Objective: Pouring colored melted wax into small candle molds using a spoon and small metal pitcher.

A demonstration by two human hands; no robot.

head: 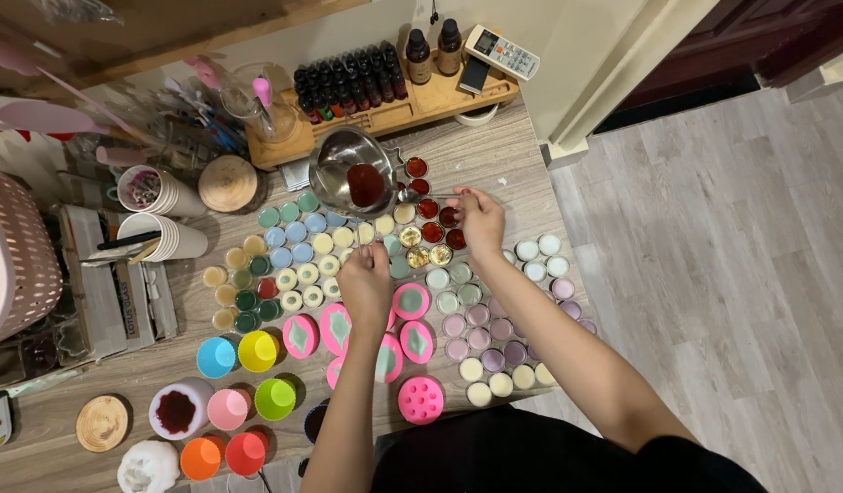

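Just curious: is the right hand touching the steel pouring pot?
Apart. The head view shows the right hand over the small tins, with bare table between it and the steel pot.

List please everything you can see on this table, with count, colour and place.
small round tins: many, filled cream, blue, green, red or lilac, table centre
steel pouring pot: one, red liquid inside, behind the tins
dark dropper bottles: many, wooden tray at back
pink moulds: several, near front
bright cups: several, front left
remote control: one, white, back right
left hand: over the tins
right hand: beside the red tins
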